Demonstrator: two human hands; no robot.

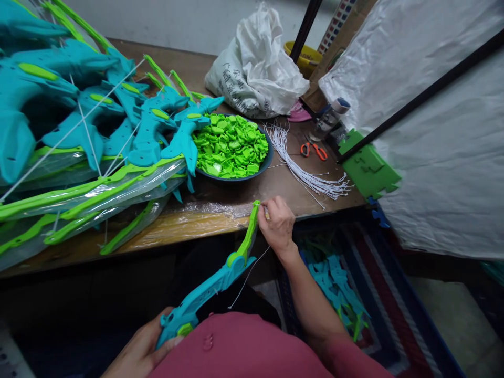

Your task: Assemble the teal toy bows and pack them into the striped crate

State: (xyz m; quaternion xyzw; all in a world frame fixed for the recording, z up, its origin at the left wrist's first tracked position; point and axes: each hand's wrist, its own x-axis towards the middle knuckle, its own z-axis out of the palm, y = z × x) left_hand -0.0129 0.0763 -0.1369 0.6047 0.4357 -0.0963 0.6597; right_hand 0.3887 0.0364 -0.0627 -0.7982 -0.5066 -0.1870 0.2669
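My left hand (139, 349) grips the teal handle end of a teal and green toy bow (220, 275) held against my lap. The bow's green limb rises toward the table edge. My right hand (277, 223) is closed in a pinch at the green tip, where a thin white string (248, 275) hangs loose down from it. A bundle of white strings (303, 168) lies on the table just beyond my right hand. A dark bowl (265, 160) full of small green plastic pieces stands behind the tip.
A big pile of teal and green bows (90, 131) covers the table's left side, some in clear bags. Orange scissors (314, 150), a white sack (255, 68) and a green plastic part (368, 168) lie at the right. A crate (394, 310) below holds teal parts.
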